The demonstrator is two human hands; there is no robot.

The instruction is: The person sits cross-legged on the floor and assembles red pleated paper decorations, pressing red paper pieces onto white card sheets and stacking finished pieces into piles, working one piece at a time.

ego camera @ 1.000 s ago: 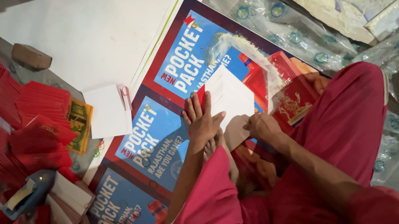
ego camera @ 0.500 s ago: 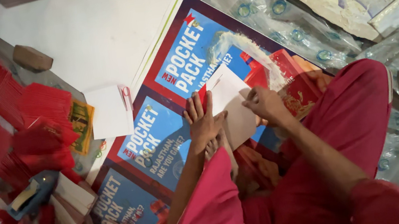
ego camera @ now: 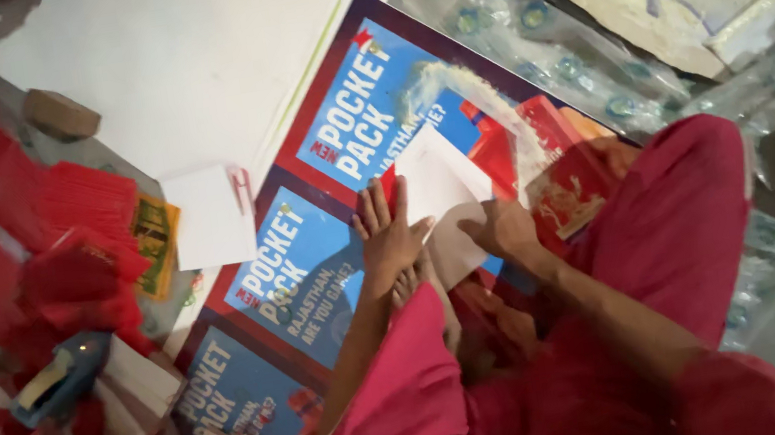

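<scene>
**Both hands flat on the white sheet**

Since the earlier frames, the right hand [ego camera: 502, 229] has slid up from the lap onto the near edge of the white paper sheet [ego camera: 442, 192], and the sheet now sits more squarely under both palms. That sheet lies on the blue-and-red printed poster [ego camera: 312, 258], which is spread on the floor as a working base, right in front of the person's knees. The left hand [ego camera: 390, 234] is open, fingers spread and pressed down along the sheet's left side, seemingly to pin it so it cannot slide. The right hand looks partly curled over the lower right corner; whether it pinches the paper or only presses on it cannot be told from here.

Moving outward: a red printed carton piece [ego camera: 574, 189] rests just beside the sheet on the right, touching the pink trouser leg [ego camera: 671, 218]. Another white paper piece [ego camera: 211, 217] lies well to the left, half on the poster's edge, near a small yellow-green packet [ego camera: 155, 242]. Further left, a heap of red folded paper pieces [ego camera: 58, 244] is piled within arm's reach, and a blue tape dispenser [ego camera: 57, 380] sits among pale folded packets [ego camera: 133, 384] at the lower left. A brown tape roll [ego camera: 60, 114] stands apart on the large white sheet [ego camera: 183, 54] up top. Clear plastic wrapping [ego camera: 589, 68] crowds the right side.
</scene>
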